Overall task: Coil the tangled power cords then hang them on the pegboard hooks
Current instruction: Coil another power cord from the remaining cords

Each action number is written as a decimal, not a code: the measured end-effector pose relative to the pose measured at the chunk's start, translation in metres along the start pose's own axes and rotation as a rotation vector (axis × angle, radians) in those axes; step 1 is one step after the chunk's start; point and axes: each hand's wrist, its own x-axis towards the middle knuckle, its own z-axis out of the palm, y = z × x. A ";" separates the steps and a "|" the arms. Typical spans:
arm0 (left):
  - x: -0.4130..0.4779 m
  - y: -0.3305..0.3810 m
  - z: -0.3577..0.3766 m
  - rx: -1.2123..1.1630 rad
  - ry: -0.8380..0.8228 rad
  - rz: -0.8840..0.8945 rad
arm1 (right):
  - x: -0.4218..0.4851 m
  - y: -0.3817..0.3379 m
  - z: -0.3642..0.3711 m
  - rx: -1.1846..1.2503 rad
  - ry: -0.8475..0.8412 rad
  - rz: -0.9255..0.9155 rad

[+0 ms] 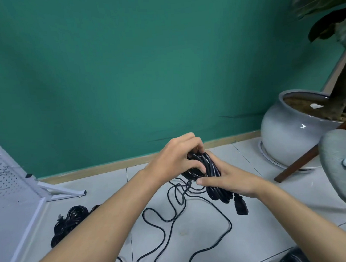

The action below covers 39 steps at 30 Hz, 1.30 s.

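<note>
Both hands clamp the black cord coil (206,174) above the floor (252,236): left hand (177,158) pinching top loops, right hand (232,180) wrapped underneath; loose tail (172,220) trails down; pegboard (9,177) at left.

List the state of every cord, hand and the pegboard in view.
Black power cord bundle: partly coiled, held in both hands.
Loose black cord tail: uncoiled, trailing on floor.
Black cord pile: on floor beside pegboard.
White perforated metal pegboard: no cords visibly hung.
Left hand: gripping bundle.
Right hand: gripping bundle.
</note>
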 end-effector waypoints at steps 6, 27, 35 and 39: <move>-0.004 -0.007 0.003 0.030 0.145 -0.127 | 0.004 0.008 -0.001 -0.032 0.079 0.047; -0.004 -0.002 0.029 -0.836 0.304 -0.845 | 0.002 0.012 -0.007 0.045 0.320 0.034; -0.001 -0.005 0.040 -0.896 0.305 -0.834 | 0.004 0.014 -0.008 0.117 0.340 0.078; -0.006 -0.013 0.056 -0.715 -0.019 -0.836 | 0.006 0.012 -0.010 0.151 0.399 0.072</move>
